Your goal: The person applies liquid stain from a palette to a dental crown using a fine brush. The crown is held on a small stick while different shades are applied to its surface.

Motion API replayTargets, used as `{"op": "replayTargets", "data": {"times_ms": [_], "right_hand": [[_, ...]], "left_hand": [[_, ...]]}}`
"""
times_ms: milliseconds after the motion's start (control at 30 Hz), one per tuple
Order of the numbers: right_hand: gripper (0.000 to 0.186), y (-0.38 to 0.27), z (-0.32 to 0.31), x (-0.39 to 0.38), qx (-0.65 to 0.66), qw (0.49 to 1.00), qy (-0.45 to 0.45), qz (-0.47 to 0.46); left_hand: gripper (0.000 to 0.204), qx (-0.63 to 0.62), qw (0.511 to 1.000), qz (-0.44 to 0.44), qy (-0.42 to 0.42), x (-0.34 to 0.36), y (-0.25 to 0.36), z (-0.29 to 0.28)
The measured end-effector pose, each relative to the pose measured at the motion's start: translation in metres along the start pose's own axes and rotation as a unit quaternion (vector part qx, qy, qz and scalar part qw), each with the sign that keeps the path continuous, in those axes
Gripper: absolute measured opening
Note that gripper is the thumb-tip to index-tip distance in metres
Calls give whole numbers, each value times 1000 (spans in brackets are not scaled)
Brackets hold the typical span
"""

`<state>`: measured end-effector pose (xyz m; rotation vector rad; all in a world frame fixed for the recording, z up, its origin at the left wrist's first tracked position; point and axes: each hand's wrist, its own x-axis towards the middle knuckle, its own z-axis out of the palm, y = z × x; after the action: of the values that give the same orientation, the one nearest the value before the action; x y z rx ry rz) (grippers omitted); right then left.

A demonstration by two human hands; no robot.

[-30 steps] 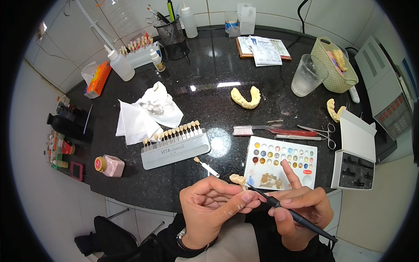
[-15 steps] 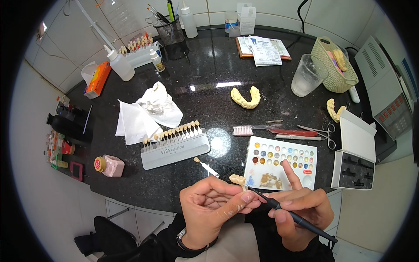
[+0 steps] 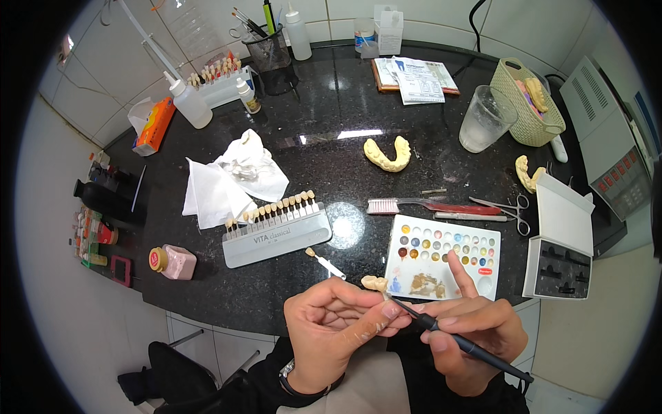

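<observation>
While both hands hold steady, the brush [image 3: 460, 340] stays put.

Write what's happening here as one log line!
left hand: holds tooth piece | right hand: brush tip at piece | palette behind

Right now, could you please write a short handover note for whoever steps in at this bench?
Left hand: pinches a small cream tooth piece at its fingertips.
Right hand: holds a thin dark brush like a pen, tip at the piece, index finger raised over the palette.
Colour palette lies just beyond the hands, with a brown mix smeared on it. Shade guide stands to its left, one loose shade tab between them.
Done: colour mixed, brush at the piece.
Left: how much of the piece is covered cannot be seen.
</observation>
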<state>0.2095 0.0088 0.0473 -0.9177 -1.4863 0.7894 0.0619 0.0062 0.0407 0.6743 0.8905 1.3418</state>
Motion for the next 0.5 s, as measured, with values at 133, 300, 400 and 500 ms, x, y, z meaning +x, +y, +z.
{"op": "replayTargets", "data": {"times_ms": [133, 300, 400, 500], "right_hand": [[19, 0, 0, -1, 27, 1000, 0, 5], [19, 2, -1, -5, 57, 998, -18, -29], [19, 2, -9, -2, 30, 994, -85, -54], [20, 0, -11, -1, 3, 992, -116, -55]], "left_hand": [[7, 5, 1000, -6, 13, -1, 1, 0], [9, -3, 1000, -22, 22, 4, 0, 1], [12, 19, 998, -23, 53, 4, -1, 3], [12, 17, 998, -11, 55, 4, -4, 1]]}}
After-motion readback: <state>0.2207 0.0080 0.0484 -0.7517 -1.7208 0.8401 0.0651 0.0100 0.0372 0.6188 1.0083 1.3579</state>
